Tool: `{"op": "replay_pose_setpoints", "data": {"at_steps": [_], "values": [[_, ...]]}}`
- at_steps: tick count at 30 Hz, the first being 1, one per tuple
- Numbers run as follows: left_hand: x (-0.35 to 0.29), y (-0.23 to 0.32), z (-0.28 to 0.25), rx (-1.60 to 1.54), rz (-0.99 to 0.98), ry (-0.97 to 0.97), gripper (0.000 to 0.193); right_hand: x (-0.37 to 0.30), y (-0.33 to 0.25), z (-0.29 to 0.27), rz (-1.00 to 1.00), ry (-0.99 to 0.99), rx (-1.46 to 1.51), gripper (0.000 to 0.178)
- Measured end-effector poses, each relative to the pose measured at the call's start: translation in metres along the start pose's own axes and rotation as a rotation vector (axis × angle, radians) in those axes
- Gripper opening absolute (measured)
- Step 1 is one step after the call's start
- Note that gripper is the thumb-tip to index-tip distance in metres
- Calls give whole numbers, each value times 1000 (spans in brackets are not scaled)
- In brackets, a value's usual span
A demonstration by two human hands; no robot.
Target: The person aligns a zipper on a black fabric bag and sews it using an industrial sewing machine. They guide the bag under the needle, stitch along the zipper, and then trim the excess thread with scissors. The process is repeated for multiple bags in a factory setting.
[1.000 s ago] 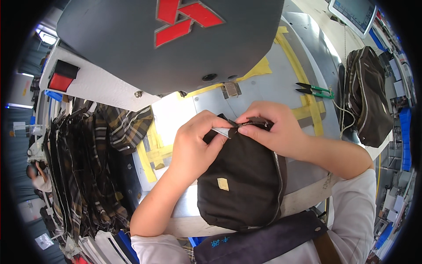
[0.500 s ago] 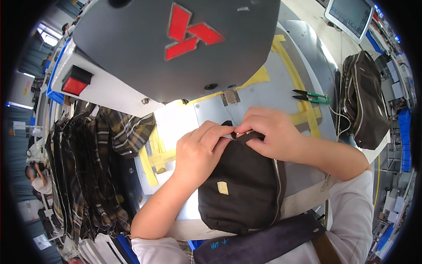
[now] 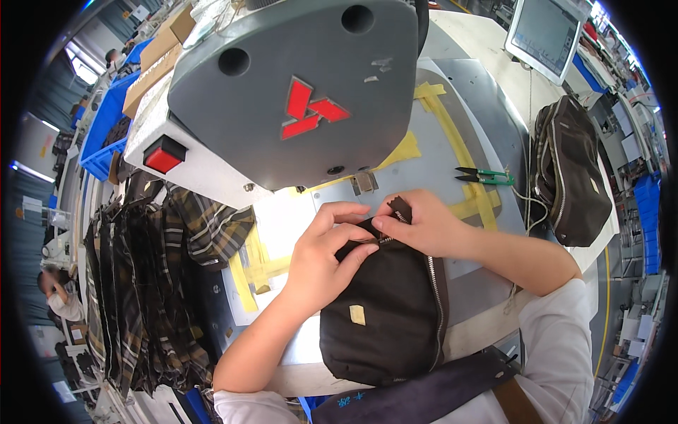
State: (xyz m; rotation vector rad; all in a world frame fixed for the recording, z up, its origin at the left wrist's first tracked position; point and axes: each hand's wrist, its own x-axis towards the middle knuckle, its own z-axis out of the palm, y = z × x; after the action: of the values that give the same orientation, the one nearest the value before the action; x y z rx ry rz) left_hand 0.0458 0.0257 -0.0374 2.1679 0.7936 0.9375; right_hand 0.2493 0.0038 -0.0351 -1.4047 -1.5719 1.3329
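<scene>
A dark brown zippered bag [image 3: 381, 297] lies in front of me, with a small pale yellow patch on its upper face and a metal zipper down its right side. At its far end, my left hand [image 3: 326, 251] has its fingers and thumb around the fabric edge. My right hand [image 3: 420, 225] is closed on the same end, its thumb pressing next to a short stretch of metal zipper. A dark zipper-tape end [image 3: 400, 207] sticks up beside the right fingers. Some of the gripped fabric is hidden by the fingers.
A grey sewing machine head [image 3: 296, 92] stands beyond my hands, with a red switch [image 3: 163, 157] on its left. Green-handled thread snips [image 3: 487, 176] lie to the right. Another dark bag [image 3: 572, 169] sits further right. Plaid fabric pieces [image 3: 141, 283] hang at the left.
The view has shifted, showing more of the machine head. My left fingers have spread wider along the bag's edge. The zipper-tape end now stands up by my right hand.
</scene>
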Motion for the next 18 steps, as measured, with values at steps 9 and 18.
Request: {"op": "replay_pose_setpoints", "data": {"at_steps": [9, 18], "values": [[-1, 1, -7, -90, -306, -38, 13, -6, -2, -3, -95, -43, -1, 11], [-1, -2, -6, -91, -290, 25, 10, -12, 0, 8, -210, 89, 10, 15]]}}
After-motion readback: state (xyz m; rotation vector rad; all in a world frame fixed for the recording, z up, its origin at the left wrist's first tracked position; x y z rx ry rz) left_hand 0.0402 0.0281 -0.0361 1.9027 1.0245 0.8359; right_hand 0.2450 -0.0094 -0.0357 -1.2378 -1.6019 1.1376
